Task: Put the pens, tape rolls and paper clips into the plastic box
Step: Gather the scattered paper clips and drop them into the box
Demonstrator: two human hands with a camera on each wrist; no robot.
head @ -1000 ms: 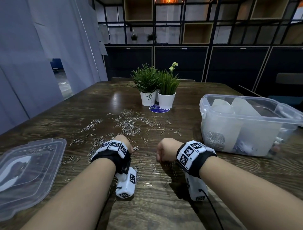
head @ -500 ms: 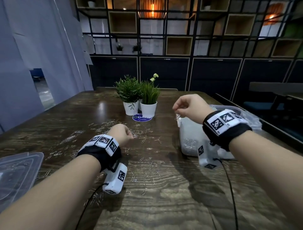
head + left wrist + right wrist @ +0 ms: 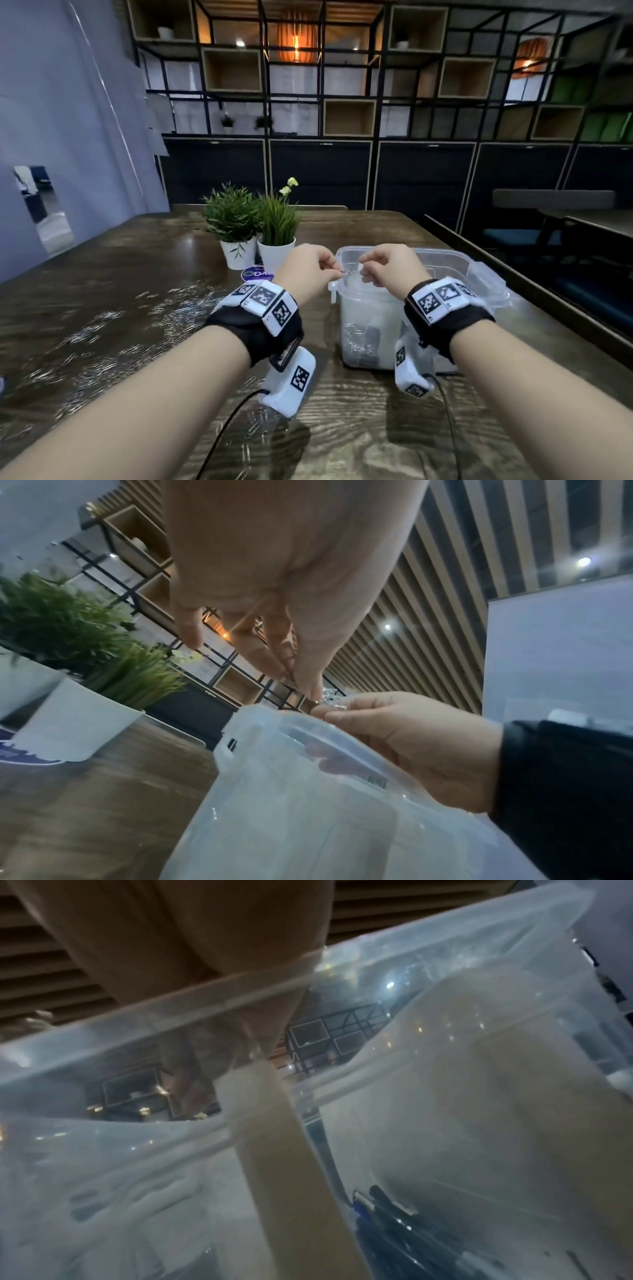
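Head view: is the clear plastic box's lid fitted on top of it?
No: the clear plastic box stands open-topped, both hands above its rim.

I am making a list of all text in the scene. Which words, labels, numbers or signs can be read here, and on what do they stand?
No text can be read.
Round blue sticker on the table, by the white plant pots: white lettering, half hidden and blurred.
Label on the plastic box: too small.
Wrist bands: only black-and-white square codes.

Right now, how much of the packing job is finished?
Pens already lie inside the plastic box. Left hand and right hand pinch paper clips above its rim. Many scattered clips remain on the table; tape rolls cannot be confirmed.
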